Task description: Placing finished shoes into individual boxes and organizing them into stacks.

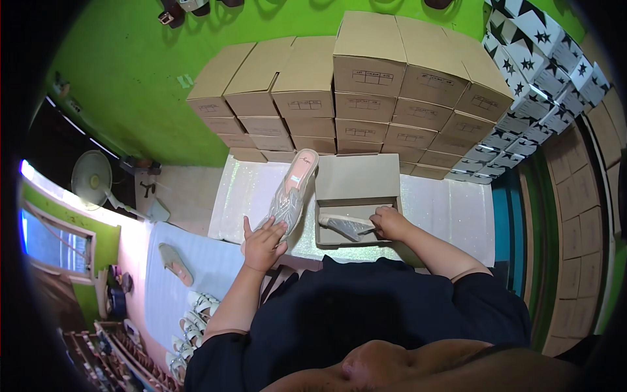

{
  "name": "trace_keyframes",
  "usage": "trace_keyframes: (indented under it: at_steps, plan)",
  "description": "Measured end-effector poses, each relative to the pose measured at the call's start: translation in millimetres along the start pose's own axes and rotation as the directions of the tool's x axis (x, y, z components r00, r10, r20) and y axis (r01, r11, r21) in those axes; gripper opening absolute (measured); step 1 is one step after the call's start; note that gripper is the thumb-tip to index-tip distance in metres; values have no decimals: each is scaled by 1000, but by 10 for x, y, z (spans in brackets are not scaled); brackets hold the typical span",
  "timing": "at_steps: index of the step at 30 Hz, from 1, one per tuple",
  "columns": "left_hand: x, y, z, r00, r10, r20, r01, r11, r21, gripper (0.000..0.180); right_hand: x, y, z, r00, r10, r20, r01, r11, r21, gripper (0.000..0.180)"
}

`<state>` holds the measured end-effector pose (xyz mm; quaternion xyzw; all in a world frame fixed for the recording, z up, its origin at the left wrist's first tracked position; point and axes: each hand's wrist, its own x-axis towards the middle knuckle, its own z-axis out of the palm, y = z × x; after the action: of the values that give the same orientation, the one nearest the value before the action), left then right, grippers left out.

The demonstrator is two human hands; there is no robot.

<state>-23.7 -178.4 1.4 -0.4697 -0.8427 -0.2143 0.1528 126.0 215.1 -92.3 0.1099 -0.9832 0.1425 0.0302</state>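
Note:
My left hand (pixel 264 247) is round the toe part of a beige, silvery slip-on shoe (pixel 292 191), its fingers spread over the upper. That shoe tilts up above the table, its pink insole (pixel 304 162) pointing away from me. To the right stands an open brown shoebox (pixel 358 179), its lid raised at the back. A second silvery shoe (pixel 344 226) lies on its side in the box. At the box's right end, my right hand (pixel 390 224) is closed on one end of this shoe, and the fingertips are partly hidden.
Both hands work over a glittery white table (pixel 447 219). Stacked brown shoeboxes (pixel 366 104) line its back edge, with star-patterned boxes (pixel 532 85) at right. Left of the table, a single shoe (pixel 176 264) and several white shoes (pixel 191 326) lie on a pale blue surface (pixel 157 304). A fan (pixel 91 179) stands beyond.

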Motion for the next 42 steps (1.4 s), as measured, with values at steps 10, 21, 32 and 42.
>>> trace_keyframes:
  at_steps: [10,21,32,42]
  plan:
    - [103,139,-108,999,18,-41,-16,999,47,41,-126,-31,-61,992,9,128,-17,998,61,22]
    - [156,226,-55,999,35,-13,-35,999,19,40,71,-250,-190,742,-44,669,-334,842,425,85]
    - [227,258,-105,999,34,7,-34,999,4,44,85,-349,65,896,69,438,-208,938,278,51]
    - [531,507,-350,970,93,224,-2,927,-375,41,19,-508,5,908,99,406,-133,989,58,69]
